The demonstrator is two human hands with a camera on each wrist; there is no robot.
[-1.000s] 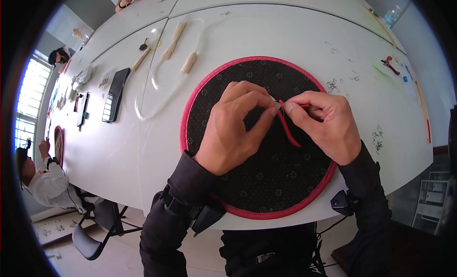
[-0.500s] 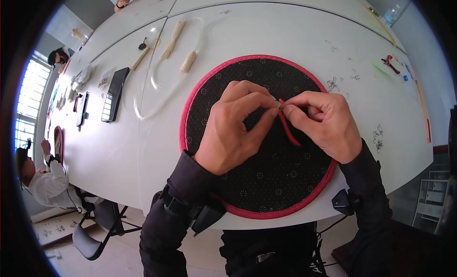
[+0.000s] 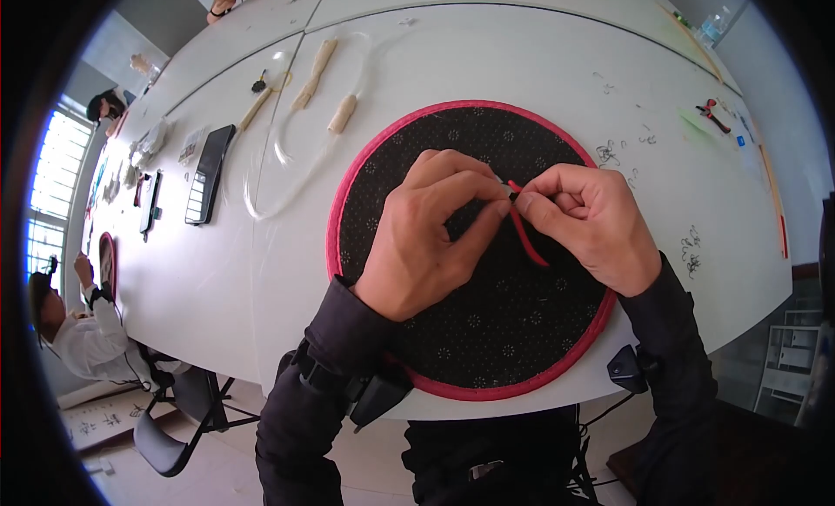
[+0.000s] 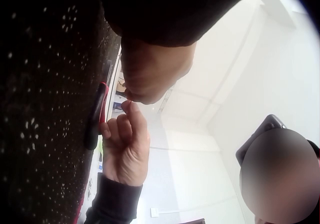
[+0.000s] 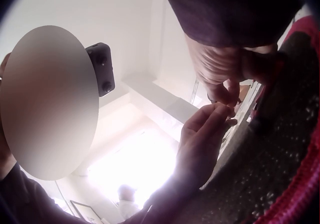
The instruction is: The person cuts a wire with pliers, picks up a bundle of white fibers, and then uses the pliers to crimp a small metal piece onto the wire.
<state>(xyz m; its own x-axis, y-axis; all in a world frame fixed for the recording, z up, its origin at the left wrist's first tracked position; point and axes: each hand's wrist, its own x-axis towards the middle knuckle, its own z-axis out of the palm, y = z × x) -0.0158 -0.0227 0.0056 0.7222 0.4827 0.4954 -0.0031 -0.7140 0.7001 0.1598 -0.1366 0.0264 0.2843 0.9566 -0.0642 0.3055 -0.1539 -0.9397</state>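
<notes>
My left hand (image 3: 422,241) and right hand (image 3: 596,223) meet over a round black mat (image 3: 487,349) with a red rim. On each hand, thumb and index finger press together, and the two pairs of fingertips nearly touch. A tiny thing is pinched between them; I cannot tell what it is. Beneath lie red-handled pliers (image 3: 529,241), partly hidden by the fingers. In the left wrist view the pliers (image 4: 102,103) rest on the mat, below the raised right hand (image 4: 127,149). The right wrist view shows the left hand (image 5: 200,144) meeting the right fingertips.
Left of the mat lie wooden handles (image 3: 315,75) with clear tubing, and a black phone (image 3: 209,175). Another pair of red-handled pliers (image 3: 713,116) lies at the right. Dark curly scraps (image 3: 691,252) are scattered on the white table (image 3: 296,297). Another person (image 3: 83,323) sits at the left.
Both hands stay almost in place with small fingertip movements. The right hand has shifted slightly, and its fingers now cover the second red handle of the pliers.
</notes>
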